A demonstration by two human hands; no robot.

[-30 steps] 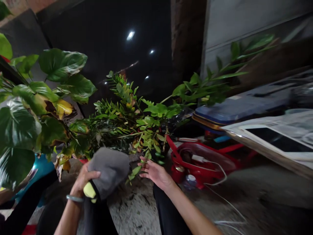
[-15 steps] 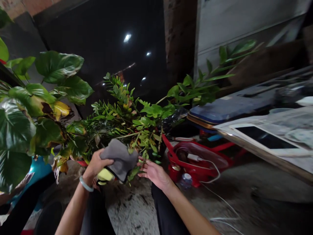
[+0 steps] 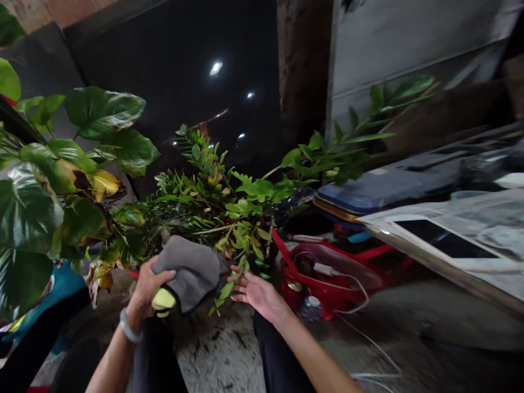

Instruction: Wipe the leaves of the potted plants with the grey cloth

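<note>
My left hand (image 3: 149,286) is closed round the edge of a grey cloth (image 3: 190,270) with a dark border. A yellow part of the cloth (image 3: 164,299) shows folded below my fingers. To the right, my right hand (image 3: 260,295) is turned palm up, its fingers around a thin leafy stem (image 3: 242,266). The stem droops past the fingertips, its lower leaves (image 3: 224,292) hanging between the hand and the cloth. Behind both hands grows a bushy green potted plant (image 3: 245,207). Its pot is mostly hidden.
A large-leaved plant (image 3: 30,202) fills the left side. On the right stands a red plastic chair or basket (image 3: 352,273) with a white charger (image 3: 325,269) and cable. A table edge (image 3: 442,262) juts in at right, with a white-framed tablet-like object (image 3: 446,237). Black panels (image 3: 176,71) stand behind.
My left hand has drawn the cloth left, away from the hanging leaves, and the cloth is spread flatter. My right hand stays at the stem.
</note>
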